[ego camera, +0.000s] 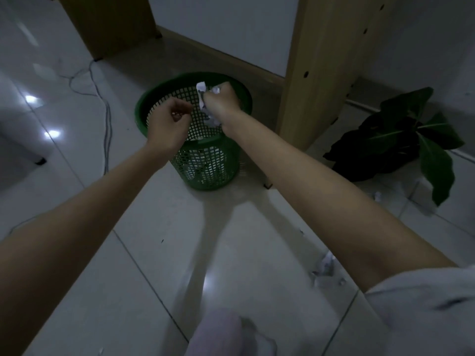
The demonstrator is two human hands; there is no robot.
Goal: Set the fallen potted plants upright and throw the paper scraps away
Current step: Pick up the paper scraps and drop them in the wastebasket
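A green mesh wastebasket (154,98) stands on the tiled floor. Both my hands are over its opening. My right hand (223,104) is closed around crumpled white paper scraps (203,98) that stick out on its left side. My left hand (171,122) hovers over the near-left rim with fingers curled and nothing visible in it. A dark-leaved plant (401,140) lies on the floor to the right, its pot hidden by leaves. More paper scraps (326,268) lie on the tiles under my right forearm, and small ones (377,195) lie near the plant.
A wooden shelf upright (321,73) stands just right of the basket, against the white wall. Another wooden panel (110,24) is at the back left. A thin cable (105,119) trails across the floor on the left. A dark furniture foot (41,160) sits far left.
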